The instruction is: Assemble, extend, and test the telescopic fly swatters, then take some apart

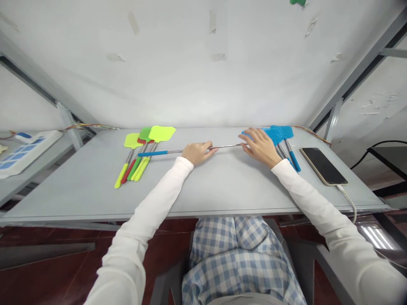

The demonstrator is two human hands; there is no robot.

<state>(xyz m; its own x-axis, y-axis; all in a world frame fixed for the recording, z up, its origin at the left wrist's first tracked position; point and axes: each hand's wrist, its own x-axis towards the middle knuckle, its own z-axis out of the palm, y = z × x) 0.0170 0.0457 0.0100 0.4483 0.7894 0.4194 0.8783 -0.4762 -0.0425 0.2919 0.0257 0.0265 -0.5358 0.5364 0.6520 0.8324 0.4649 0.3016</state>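
Note:
A blue-handled fly swatter (pixel 153 153) with a thin metal shaft lies crosswise in front of me, its handle to the left. My left hand (pixel 197 153) is closed round the middle of the shaft, thumb and fingers pointing right. My right hand (pixel 261 146) is at the shaft's right end, thumb below and fingers curved over blue plastic. That hand hides how the shaft joins the swatter's head. Just beyond it lie several blue fly swatters (pixel 281 133), their handles toward me. To the left, yellow, green and red fly swatters (pixel 162 133) lie in an overlapping group, partly under the blue handle.
A phone (pixel 324 166) with a white charging cable (pixel 348 197) lies at the table's right side. The grey table (pixel 219 190) meets a white wall at the back. A white power strip (pixel 27 152) stands on a surface at far left. Metal frame posts rise at both sides.

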